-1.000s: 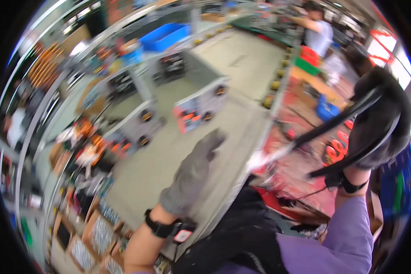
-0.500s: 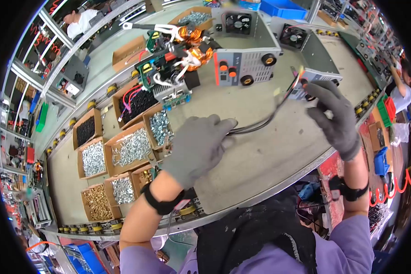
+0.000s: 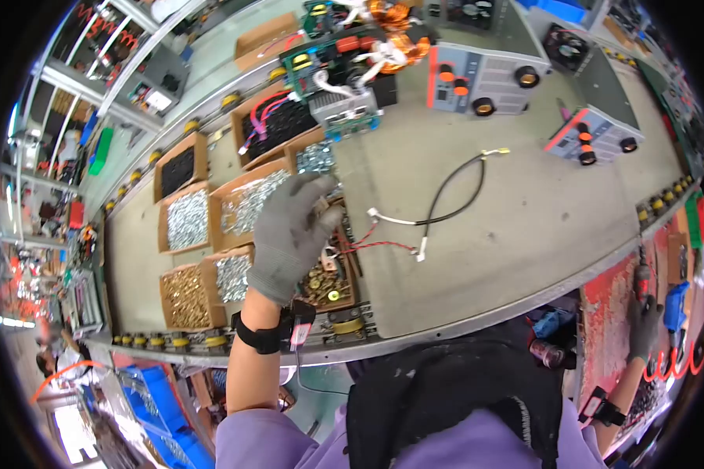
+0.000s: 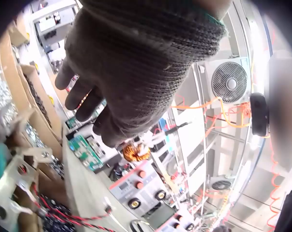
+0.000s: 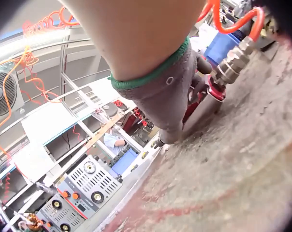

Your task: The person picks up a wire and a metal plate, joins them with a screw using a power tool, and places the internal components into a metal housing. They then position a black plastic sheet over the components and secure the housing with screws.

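My left hand (image 3: 289, 238) hovers over the cardboard boxes of small parts, its gloved fingers loosely bent beside a box of mixed parts (image 3: 326, 285). In the left wrist view, that hand (image 4: 131, 67) shows relaxed, spread fingers and nothing visible in them. On the table lies a black cable (image 3: 478, 199) with white ends, beside a twisted red wire (image 3: 383, 243). Far right, my right hand (image 3: 644, 324) is at a red tool (image 3: 641, 281) on the red-stained surface. In the right wrist view, the hand (image 5: 167, 111) grips the tool, whose metal fitting (image 5: 233, 64) joins an orange hose.
Two grey housings with orange and black knobs (image 3: 485, 74) (image 3: 598, 125) stand at the back of the table. Left of them sits a circuit assembly with copper coils (image 3: 352, 70). Boxes of silver screws (image 3: 188, 220) and brass parts (image 3: 186, 297) are at the left, near the rollers (image 3: 344, 324).
Both hands have left the cable, which now lies on the table. My left hand has gone to the parts boxes, and my right hand down to the far right, where it holds the tool.
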Motion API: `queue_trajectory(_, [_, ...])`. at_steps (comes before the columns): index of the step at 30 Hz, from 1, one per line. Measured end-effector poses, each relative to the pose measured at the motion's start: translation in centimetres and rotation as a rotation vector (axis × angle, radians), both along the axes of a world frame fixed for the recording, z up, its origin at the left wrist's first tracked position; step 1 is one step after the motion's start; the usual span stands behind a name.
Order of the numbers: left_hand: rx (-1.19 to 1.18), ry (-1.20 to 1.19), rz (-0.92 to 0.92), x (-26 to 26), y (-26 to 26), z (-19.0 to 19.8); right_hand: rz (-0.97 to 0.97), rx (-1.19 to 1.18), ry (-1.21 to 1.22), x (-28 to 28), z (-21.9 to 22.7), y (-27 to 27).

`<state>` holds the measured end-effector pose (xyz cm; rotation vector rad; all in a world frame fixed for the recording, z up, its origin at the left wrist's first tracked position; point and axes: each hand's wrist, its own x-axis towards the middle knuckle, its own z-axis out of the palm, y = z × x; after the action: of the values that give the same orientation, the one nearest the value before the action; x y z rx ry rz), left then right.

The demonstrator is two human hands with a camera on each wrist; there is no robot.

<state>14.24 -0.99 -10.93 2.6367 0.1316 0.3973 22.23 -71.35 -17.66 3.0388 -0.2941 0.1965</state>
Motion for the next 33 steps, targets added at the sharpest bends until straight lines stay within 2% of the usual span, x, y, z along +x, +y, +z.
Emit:
queue_trajectory(1, [-0.047, 0.009, 0.106, -0.6, 1.1, 0.1, -0.004, -0.101, 0.044, 1.1, 0.3, 0.4])
queue_trajectory(3, [-0.009, -0.028, 0.145, -1.9, 3.2, -0.9, -0.065, 0.099, 0.200, 3.7, 1.2, 1.7])
queue_trajectory(4, [-0.071, 0.030, 0.192, -2.4, 3.9, -1.2, -0.056, 0.099, 0.199, 4.3, -0.1, 0.9])
queue_trajectory(5, [-0.135, 0.084, 0.238, -2.6, 4.6, -1.8, 0.138, 0.349, 0.076, 5.3, -2.0, -0.6])
queue_trajectory(6, [-0.144, 0.034, 0.231, -2.6, 5.2, -2.7, 0.334, 0.597, -0.047, 5.9, -2.6, -0.4])
queue_trajectory(7, [-0.145, 0.030, 0.239, -2.6, 5.7, -3.4, 0.343, 0.596, -0.047, 6.3, -2.4, -0.6])
queue_trajectory(9, [-0.208, 0.110, 0.270, -2.5, 5.8, -4.6, -0.017, 1.015, 0.323, 6.9, -0.9, -0.2])
queue_trajectory(10, [-0.227, 0.106, 0.272, -2.2, 5.9, -5.1, 0.144, 0.858, 0.068, 5.9, -0.3, 4.0])
queue_trajectory(11, [-0.235, 0.096, 0.292, -1.6, 5.9, -5.1, 0.035, 0.826, 0.182, 5.1, 2.7, 8.2])
queue_trajectory(13, [-0.086, 0.106, 0.210, -0.9, 5.9, -4.7, 0.223, 0.957, 0.247, 4.6, 2.3, 10.2])
queue_trajectory(14, [-0.105, 0.099, 0.207, -0.6, 6.0, -4.5, 0.285, 0.948, 0.306, 4.0, 2.4, 12.1])
queue_trajectory(15, [-0.104, 0.114, 0.213, -0.4, 6.4, -4.7, 0.342, 0.941, 0.362, 2.9, 3.9, 17.0])
queue_trajectory(16, [-0.156, 0.125, 0.261, -0.2, 6.8, -4.8, 0.314, 1.044, 0.575, 2.6, 5.6, 21.8])
queue_trajectory(17, [-0.205, 0.132, 0.308, 0.0, 7.2, -4.9, 0.482, 0.961, 0.563, 2.0, 6.1, 26.6])
queue_trajectory(18, [-0.182, 0.089, 0.332, -0.1, 7.8, -5.6, 0.579, 0.791, 0.654, 2.0, 7.6, 31.1])
queue_trajectory(19, [-0.179, 0.093, 0.336, -0.3, 8.2, -6.1, 0.795, 0.639, 0.628, 1.8, 7.3, 34.0])
queue_trajectory(21, [-0.240, 0.052, 0.369, -0.9, 8.8, -6.6, 0.962, 0.573, 0.724, 1.4, 7.4, 39.1])
queue_trajectory(25, [-0.138, 0.123, 0.483, -2.1, 9.4, -5.7, 1.146, 0.488, 0.762, 0.9, 6.4, 44.2])
queue_trajectory(27, [-0.005, 0.234, 0.580, -2.7, 10.9, -5.9, 1.100, 0.483, 0.807, 1.4, 6.5, 44.5])
queue_trajectory(29, [-0.038, 0.198, 0.571, -3.5, 11.5, -6.3, 1.050, 0.463, 0.857, 1.8, 6.3, 44.1])
queue_trajectory(31, [-0.183, 0.165, 0.531, -3.7, 11.0, -5.7, 1.053, 0.447, 0.775, 1.9, 5.9, 43.4])
queue_trajectory(33, [-0.205, 0.158, 0.508, -4.1, 9.7, -5.6, 1.042, 0.463, 0.751, 2.0, 5.8, 43.0])
